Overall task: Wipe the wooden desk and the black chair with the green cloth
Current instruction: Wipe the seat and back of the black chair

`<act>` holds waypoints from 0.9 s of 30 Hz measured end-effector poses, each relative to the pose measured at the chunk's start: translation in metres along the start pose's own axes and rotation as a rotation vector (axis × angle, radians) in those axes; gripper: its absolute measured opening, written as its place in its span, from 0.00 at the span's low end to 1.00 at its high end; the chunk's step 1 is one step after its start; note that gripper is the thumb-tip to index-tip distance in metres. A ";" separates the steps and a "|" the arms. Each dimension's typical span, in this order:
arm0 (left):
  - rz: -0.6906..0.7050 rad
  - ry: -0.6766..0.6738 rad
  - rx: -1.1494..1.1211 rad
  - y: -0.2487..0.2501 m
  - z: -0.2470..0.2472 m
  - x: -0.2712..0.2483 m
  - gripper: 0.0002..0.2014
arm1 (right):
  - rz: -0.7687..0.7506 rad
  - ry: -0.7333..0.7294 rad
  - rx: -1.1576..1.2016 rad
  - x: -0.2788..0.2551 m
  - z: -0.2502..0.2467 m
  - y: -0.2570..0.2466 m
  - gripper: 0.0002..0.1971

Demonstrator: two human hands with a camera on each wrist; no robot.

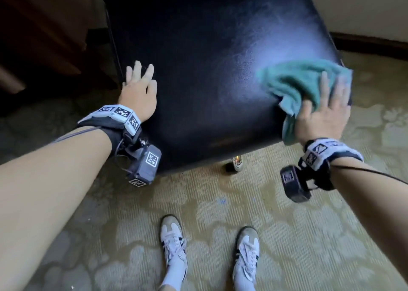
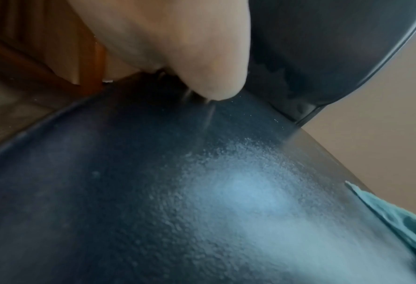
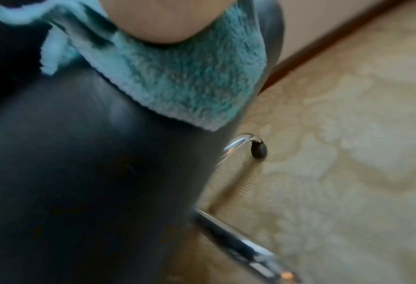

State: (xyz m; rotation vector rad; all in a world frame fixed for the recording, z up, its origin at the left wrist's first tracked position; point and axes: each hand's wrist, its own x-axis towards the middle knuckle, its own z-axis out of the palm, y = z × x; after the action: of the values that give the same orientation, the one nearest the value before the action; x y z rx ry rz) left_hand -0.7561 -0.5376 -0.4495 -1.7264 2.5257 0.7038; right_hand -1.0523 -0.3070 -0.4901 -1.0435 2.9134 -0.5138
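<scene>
The black chair seat [image 1: 198, 80] fills the upper middle of the head view, with a pale sheen on its right half. My left hand [image 1: 139, 87] lies flat on the seat's left edge, fingers straight, holding nothing. My right hand [image 1: 326, 109] presses the green cloth [image 1: 293, 80] onto the seat's right front edge with its fingers spread over it. In the right wrist view the cloth [image 3: 177, 80] is bunched under my palm [image 3: 158, 19] and hangs over the seat [image 3: 80, 173]. In the left wrist view the cloth's edge [image 2: 401, 221] shows at the far right of the seat [image 2: 177, 192].
Dark wooden furniture [image 1: 44, 25] stands close to the chair's left side. The chair's backrest [image 2: 323, 48] rises behind the seat. Below the seat are a chrome leg [image 3: 238, 146] and a caster [image 3: 258, 150]. My shoes [image 1: 174, 242] stand on patterned carpet [image 1: 309, 235]. A wall with a dark baseboard [image 1: 371, 43] runs on the right.
</scene>
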 end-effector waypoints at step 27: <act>0.291 -0.194 -0.160 0.082 0.024 -0.027 0.23 | 0.536 0.035 0.160 0.023 -0.011 -0.016 0.39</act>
State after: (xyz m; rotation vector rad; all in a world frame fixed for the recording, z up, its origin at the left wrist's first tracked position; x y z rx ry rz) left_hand -0.8242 -0.4812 -0.4352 -1.2605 2.6702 1.0581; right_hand -1.0621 -0.3294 -0.4725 -0.2156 2.9364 -0.7151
